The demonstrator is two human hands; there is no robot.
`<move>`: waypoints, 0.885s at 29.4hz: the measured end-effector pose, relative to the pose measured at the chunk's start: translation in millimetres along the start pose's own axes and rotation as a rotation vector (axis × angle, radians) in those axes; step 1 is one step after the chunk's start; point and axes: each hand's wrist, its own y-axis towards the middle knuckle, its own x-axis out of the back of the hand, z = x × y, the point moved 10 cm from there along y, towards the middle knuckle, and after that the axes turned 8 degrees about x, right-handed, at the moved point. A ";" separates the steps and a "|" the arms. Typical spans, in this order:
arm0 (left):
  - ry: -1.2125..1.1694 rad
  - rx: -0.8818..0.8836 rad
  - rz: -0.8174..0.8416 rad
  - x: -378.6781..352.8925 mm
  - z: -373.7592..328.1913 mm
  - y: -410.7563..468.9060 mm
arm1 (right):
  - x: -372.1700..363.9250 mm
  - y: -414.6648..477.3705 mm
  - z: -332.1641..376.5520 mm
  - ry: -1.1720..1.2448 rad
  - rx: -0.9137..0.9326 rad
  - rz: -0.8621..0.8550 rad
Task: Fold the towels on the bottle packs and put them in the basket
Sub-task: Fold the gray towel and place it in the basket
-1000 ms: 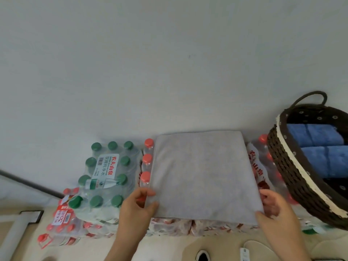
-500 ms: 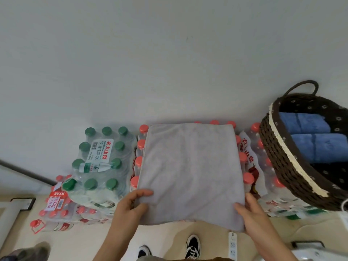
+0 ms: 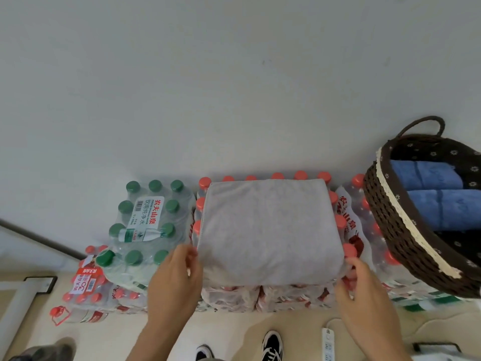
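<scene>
Plain white wall point(image 3: 234, 74), beige floor point(image 3: 234, 329). Shrink-wrapped water packs stacked along the wall. Grey towel point(image 3: 268, 230) lies folded flat on the red-capped bottle pack point(image 3: 260, 295), centre; caps show around its far and side edges. Green-capped pack point(image 3: 145, 217) just beside it, left. Dark woven basket point(image 3: 395, 230) with cream trim sits tilted on packs at right, holding two blue towels point(image 3: 426, 173). Left hand point(image 3: 174, 280) at the towel's near left corner, right hand point(image 3: 364, 295) at the near right corner, fingers curled. Blurred: cannot tell whether either hand pinches the cloth. White power strip point(image 3: 328, 342) on the floor.
</scene>
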 end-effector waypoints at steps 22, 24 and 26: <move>-0.402 0.235 0.242 -65.6 -52.4 162.2 | 7.4 205.7 31.5 0.249 -0.081 -0.001; -0.537 0.257 0.258 -63.5 -52.4 163.6 | 10.6 210.2 29.2 0.320 -0.088 -0.020; -0.608 0.233 0.279 -61.9 -54.3 165.0 | 12.8 213.9 30.2 0.344 -0.083 -0.024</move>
